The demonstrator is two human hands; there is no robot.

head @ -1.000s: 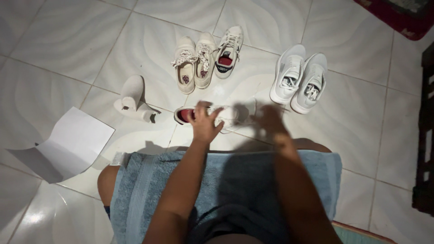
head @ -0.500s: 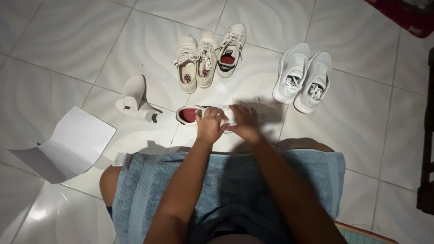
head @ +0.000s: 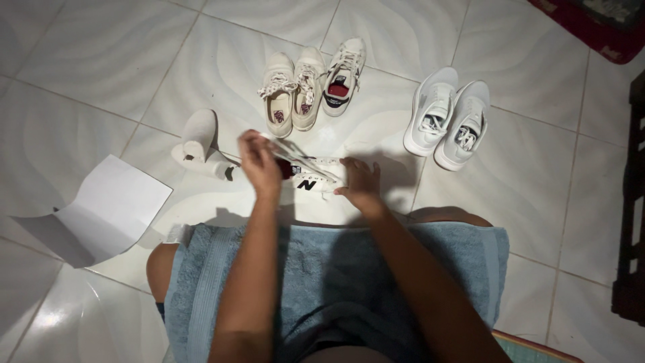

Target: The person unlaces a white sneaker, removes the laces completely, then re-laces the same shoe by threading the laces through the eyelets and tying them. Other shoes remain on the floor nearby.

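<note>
The left hand (head: pixel 259 161) is pinched shut on a white shoelace (head: pixel 295 160) and pulls it up and to the left. The lace runs tight from the fingers down to a white sneaker (head: pixel 312 178) lying on the floor tiles (head: pixel 101 60), just in front of the person's knees. The right hand (head: pixel 359 185) lies on the right end of that sneaker with its fingers spread, pressing it down; it is not closed around anything.

A moment ago both hands were close together over the shoe. Now the left hand has lifted and moved away to the left, and the lace is stretched out, so it looks like the lace is being pulled through the shoe. The right hand has slid to the right end to keep the shoe from moving.

Both arms reach forward over a blue towel (head: pixel 215 269) on the lap. The left wrist is bent up; the right one is flat and low.

Just left of the shoe is a white bottle (head: pixel 201 161). Far left lies a bent white paper (head: pixel 107 208). Farther away stand three cream shoes (head: pixel 309 87), and to the right a pair of white shoes (head: pixel 447 117).
</note>
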